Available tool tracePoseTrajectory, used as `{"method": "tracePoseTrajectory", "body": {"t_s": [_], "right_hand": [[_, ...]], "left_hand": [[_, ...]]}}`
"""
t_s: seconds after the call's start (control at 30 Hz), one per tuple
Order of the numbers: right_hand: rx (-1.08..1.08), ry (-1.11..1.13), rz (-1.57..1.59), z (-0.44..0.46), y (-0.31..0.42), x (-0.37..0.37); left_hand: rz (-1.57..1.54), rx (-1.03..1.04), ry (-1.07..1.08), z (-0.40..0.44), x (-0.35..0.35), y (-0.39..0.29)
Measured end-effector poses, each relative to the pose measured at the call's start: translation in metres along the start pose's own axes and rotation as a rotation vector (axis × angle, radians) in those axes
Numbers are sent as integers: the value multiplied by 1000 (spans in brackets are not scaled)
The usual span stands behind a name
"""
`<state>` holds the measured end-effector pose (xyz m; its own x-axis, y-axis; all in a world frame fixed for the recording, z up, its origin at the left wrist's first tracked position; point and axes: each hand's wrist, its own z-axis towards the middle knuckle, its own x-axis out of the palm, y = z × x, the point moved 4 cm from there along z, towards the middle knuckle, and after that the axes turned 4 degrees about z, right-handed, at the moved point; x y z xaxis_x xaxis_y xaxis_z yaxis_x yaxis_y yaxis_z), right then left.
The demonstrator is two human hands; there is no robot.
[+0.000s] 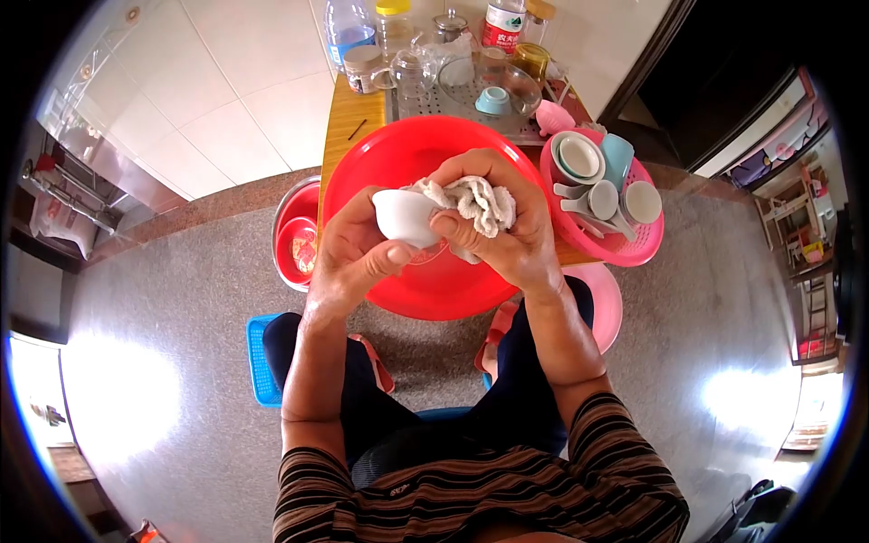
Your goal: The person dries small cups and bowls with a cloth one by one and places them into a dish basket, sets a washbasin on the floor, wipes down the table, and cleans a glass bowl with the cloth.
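Above a large red basin [389, 163], a small white bowl [405, 217] is held between my two hands, tilted on its side. My left hand [348, 249] grips the bowl from the left, its thumb along the lower edge. In my right hand [516, 231] is a bunched white cloth [475, 201], pressed against the bowl's right side. My right thumb also rests on the bowl. The part of the bowl under the cloth and fingers is hidden.
Right of the basin, a pink colander [644, 244] holds bowls, cups and spoons. Behind, a wooden table [348, 118] carries a metal tray, a glass bowl, a small blue bowl [492, 100], jars and bottles. A smaller red basin [288, 213] and blue basket [261, 362] stand left.
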<state>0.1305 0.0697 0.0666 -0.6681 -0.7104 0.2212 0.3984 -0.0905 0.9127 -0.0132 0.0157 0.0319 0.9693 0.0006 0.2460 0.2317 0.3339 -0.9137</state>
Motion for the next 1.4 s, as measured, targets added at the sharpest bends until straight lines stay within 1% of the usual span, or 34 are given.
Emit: {"method": "tracePoseTrajectory", "body": {"t_s": [0.03,0.07,0.1,0.13,0.17,0.2,0.23,0.27,0.3,0.33,0.37,0.4,0.47,0.5,0.53,0.6,0.67,0.73,0.8,0.83,0.87,0.93,0.97,1.0,1.07,1.1,1.13,1.2,1.23,1.27,1.3,1.37,1.4], "right_hand": [[-1,2,-1,2,-3,1],[-155,-46,-102,5,-2,0],[-308,-95,-202,6,-1,-1],[-309,-96,-203,8,-5,-2],[-412,-174,-312,9,-5,-5],[-514,-252,-422,9,-3,-7],[-559,-320,-584,8,0,-9],[-558,-319,-583,10,0,-12],[-669,-339,-686,9,3,-13],[-782,-358,-788,7,5,-11],[-712,-423,-643,6,-1,-14],[-709,-419,-642,2,2,-8],[-477,-418,-308,1,6,-4],[-600,-281,-574,5,7,-1],[-665,-168,-726,5,12,6],[-716,-101,-934,4,1,16],[-697,-135,-875,4,2,13],[-679,-165,-815,6,7,9],[-494,-188,-599,10,9,-1],[-441,-182,-470,11,3,-8],[-440,-181,-471,11,0,-8],[-421,-265,-472,12,-5,-7],[-470,-244,-590,12,-2,-2],[-469,-242,-588,12,-4,2],[-614,-317,-744,8,-6,10],[-673,-301,-799,8,-8,11],[-671,-299,-799,7,-9,11],[-777,-220,-1018,4,-10,18],[-767,-238,-1024,3,-7,19],[-769,-237,-1022,4,-5,19],[-708,-263,-961,5,-3,14],[-585,-301,-889,6,2,6],[-588,-296,-887,6,5,3]], "left_hand": [[-35,-21,56,0,-5,1],[-69,-43,112,0,-8,3],[-69,-43,113,0,-8,7],[-28,-40,45,2,-10,12],[13,-38,-24,2,-11,15],[12,-39,-24,3,-8,17],[44,-39,-59,3,-6,18],[76,-38,-94,3,-6,19],[75,-39,-97,3,-6,19],[-12,-42,-88,4,-5,18],[-100,-44,-79,4,-4,18],[-100,-44,-84,4,-5,19],[-19,-9,-140,5,-8,20],[-21,-10,-143,4,-8,23],[-4,13,-135,2,-8,27],[13,35,-125,-2,-5,27],[110,46,-84,-5,2,20],[92,34,11,-5,5,13],[138,31,92,-5,9,9],[137,31,91,-5,9,10],[-61,-27,60,-5,7,15],[-456,-141,-2,-4,5,27],[-561,-137,12,-2,5,29],[-560,-136,10,-2,5,32],[-806,-201,-137,-3,7,41],[-721,-224,-192,-1,14,35],[-722,-224,-194,0,16,35],[-621,-213,-237,0,16,34],[-573,-155,-195,-1,18,28],[-572,-153,-195,-3,13,31],[-364,-196,-118,-3,8,30],[-68,-132,-86,-7,15,27],[-67,-127,-90,-7,15,25]]}}
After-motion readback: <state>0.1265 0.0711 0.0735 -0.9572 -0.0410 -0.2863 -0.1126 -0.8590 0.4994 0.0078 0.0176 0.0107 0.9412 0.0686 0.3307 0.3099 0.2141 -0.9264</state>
